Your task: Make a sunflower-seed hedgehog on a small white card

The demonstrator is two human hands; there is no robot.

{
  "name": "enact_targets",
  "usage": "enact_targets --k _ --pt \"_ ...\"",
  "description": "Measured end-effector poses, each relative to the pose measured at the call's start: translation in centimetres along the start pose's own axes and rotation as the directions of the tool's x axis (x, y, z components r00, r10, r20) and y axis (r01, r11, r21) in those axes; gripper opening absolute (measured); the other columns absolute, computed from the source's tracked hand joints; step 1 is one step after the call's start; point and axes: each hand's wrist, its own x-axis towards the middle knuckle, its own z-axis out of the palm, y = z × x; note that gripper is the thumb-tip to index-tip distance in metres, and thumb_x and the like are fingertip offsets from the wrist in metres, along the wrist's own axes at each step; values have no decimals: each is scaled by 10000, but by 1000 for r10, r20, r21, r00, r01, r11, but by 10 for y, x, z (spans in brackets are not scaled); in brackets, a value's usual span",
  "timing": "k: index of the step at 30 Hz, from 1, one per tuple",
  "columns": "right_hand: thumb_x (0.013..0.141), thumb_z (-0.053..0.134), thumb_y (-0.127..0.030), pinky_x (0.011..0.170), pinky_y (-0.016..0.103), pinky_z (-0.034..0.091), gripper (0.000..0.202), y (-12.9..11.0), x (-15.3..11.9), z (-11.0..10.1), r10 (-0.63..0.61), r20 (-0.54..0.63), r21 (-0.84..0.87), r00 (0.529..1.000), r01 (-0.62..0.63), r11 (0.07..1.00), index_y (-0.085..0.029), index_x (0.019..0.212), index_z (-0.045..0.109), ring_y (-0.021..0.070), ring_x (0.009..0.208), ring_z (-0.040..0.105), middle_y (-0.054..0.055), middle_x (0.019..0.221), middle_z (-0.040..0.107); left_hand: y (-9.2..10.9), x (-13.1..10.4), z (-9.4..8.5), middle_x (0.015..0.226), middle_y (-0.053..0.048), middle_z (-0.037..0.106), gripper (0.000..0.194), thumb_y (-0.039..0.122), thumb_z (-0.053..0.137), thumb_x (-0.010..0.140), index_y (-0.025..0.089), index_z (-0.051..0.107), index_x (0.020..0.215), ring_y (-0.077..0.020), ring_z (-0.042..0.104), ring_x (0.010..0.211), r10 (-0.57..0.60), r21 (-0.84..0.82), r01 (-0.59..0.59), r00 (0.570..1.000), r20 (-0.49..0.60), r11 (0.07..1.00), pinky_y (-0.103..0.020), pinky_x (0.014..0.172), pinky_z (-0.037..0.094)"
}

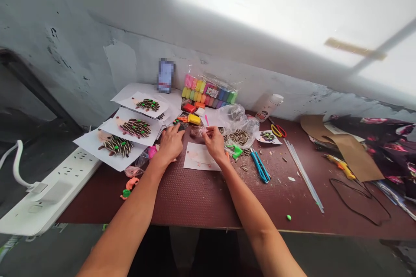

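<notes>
My left hand [172, 142] rests palm-down at the left of a white card [195, 152], fingers stretched toward a small black lump [182, 127]. Over the card's upper right, my right hand [214, 142] is closed in a pinch; anything between its fingertips is too small to make out. The card bears a faint peach shape with a dark dot and small orange feet. Beside my left wrist lies a pink lump of clay [151, 152]. Striped sunflower seeds [238, 137] lie in a clear plastic bag [247, 126] to the right of my right hand.
Finished-looking hedgehog cards [133, 126] overlap at left, beside a white power strip [65, 184]. Behind are a clay pack [209, 91], phone [166, 75] and white bottle [269, 107]. Rightward lie a blue cutter [260, 165], scissors [277, 130], glue sticks [303, 175] and a glue gun [341, 165].
</notes>
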Motion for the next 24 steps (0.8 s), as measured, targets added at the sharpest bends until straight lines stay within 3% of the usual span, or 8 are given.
enact_targets --k 6,11,16,20,22,24 --pt "932 580 -192 900 338 499 191 -1 -7 3 -175 53 -180 983 182 967 -196 1039 738 203 971 648 97 1085 703 -5 -4 -1 1379 -114 677 502 112 483 843 311 792 1184 -371 574 1225 17 51 -18 999 32 999 -586 1064 426" --pt "932 572 -160 1008 375 476 273 -4 -12 -3 -221 40 -210 974 224 952 -197 1129 757 230 1099 615 121 1172 658 -5 -1 3 1263 -183 696 401 148 461 858 192 807 1057 -369 621 1182 -17 58 16 1000 18 998 -532 1054 440" --pt "917 580 -153 1011 385 476 272 -3 -17 -8 -212 24 -162 977 213 964 -203 1116 759 236 1119 608 122 1196 650 -4 1 -3 1022 -172 724 303 131 509 801 189 747 981 -359 662 1042 -84 -16 83 989 -123 996 -502 978 498" --pt "922 583 -188 981 373 487 259 -7 -20 -9 -214 7 -87 977 214 973 -187 1117 753 225 1059 618 124 1178 656 3 3 -17 977 -114 725 151 183 543 835 211 658 930 -303 677 981 -216 -241 164 954 -209 957 -434 905 533" --pt "928 599 -243 934 347 500 253 -10 -20 -8 -214 4 17 977 213 977 -190 1125 748 198 956 625 108 1153 668 7 4 -21 1027 -86 737 165 224 591 828 202 631 986 -253 686 971 -244 -465 137 953 -178 874 -384 883 550" --pt "944 592 -316 868 314 511 271 -12 -18 -8 -189 23 160 982 183 970 -194 1128 749 177 873 618 86 1097 687 9 6 -23 1075 -85 742 233 260 634 808 183 628 1027 -223 693 980 -195 -663 82 976 -97 744 -354 880 559"
